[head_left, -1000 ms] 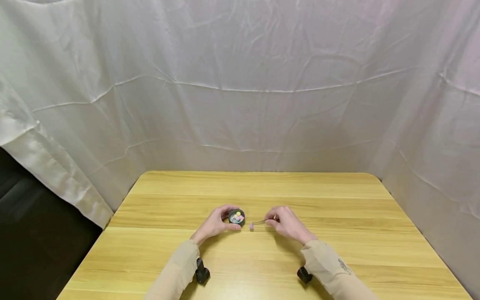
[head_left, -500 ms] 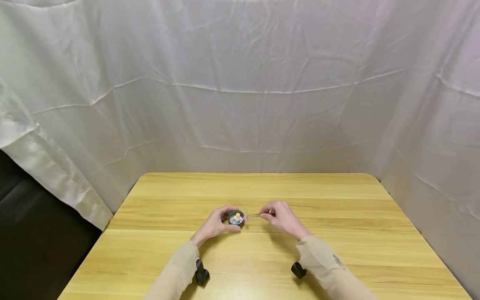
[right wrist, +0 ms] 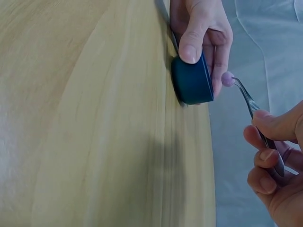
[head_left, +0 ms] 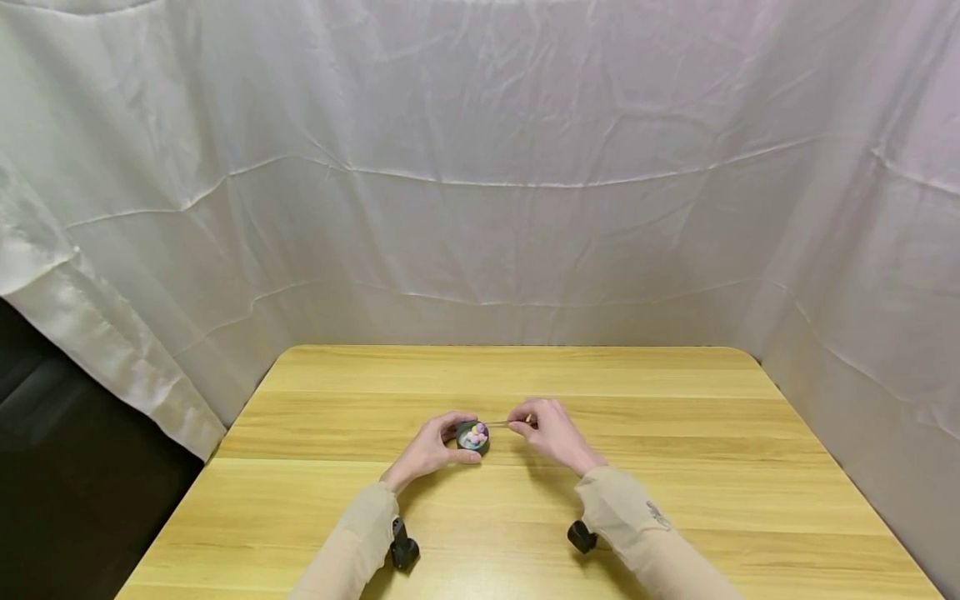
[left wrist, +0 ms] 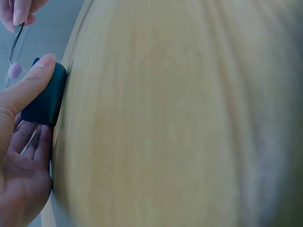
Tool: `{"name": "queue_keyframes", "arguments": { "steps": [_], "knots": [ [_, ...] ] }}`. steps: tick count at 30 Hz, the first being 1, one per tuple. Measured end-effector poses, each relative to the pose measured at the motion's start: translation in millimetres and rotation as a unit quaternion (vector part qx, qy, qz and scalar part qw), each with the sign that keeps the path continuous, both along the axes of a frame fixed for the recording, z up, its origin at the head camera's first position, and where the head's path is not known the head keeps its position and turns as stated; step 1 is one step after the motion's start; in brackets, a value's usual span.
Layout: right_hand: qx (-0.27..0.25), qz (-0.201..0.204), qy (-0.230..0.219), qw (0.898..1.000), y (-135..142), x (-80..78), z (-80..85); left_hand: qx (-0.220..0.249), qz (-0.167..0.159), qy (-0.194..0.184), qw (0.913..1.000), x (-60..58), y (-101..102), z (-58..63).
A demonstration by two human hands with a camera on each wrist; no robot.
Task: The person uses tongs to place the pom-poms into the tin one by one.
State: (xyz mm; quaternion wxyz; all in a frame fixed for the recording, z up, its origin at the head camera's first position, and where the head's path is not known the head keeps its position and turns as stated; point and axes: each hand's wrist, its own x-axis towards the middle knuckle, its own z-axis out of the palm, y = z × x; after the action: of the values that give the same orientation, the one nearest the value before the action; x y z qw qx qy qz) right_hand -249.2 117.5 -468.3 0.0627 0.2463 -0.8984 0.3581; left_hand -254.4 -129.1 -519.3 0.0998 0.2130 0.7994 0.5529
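My left hand (head_left: 431, 448) grips a small round dark container (right wrist: 191, 81) on the table, thumb on one side and fingers on the other. Several pastel balls (head_left: 472, 438) lie inside it, seen from above in the head view. My right hand (head_left: 551, 433) holds metal tweezers (right wrist: 251, 101) with bent tips, its thumb and fingers round their body. Between the tips is a small purple ball (right wrist: 228, 79). In both wrist views this ball is just above the container's open top; in the head view it overlaps the container's far right part.
The light wood table (head_left: 480, 375) spreads around both hands. Pale fabric curtains (head_left: 525, 208) hang behind it and at the sides. A black surface (head_left: 75, 417) shows at the left. Each wrist carries a small black camera, one of them the left camera (head_left: 403, 546).
My right hand has moved left and slightly away from me, bringing the tweezers and purple ball from over the table beside the container to over its opening. My left hand stays in place.
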Motion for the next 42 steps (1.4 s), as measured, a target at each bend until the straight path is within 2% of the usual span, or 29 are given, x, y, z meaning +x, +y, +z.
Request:
{"name": "queue_keyframes", "arguments": {
  "steps": [20, 42],
  "knots": [
    [-0.001, -0.003, -0.007, 1.000, -6.3, -2.5, -9.1, -0.002, 0.001, 0.005, 1.0000, 0.0, 0.9, 1.1],
    [0.002, -0.008, -0.010, 1.000, -4.2, 4.4, -5.1, 0.003, -0.011, -0.001, 0.9999, 0.6, -0.5, -0.5]
  ]
}}
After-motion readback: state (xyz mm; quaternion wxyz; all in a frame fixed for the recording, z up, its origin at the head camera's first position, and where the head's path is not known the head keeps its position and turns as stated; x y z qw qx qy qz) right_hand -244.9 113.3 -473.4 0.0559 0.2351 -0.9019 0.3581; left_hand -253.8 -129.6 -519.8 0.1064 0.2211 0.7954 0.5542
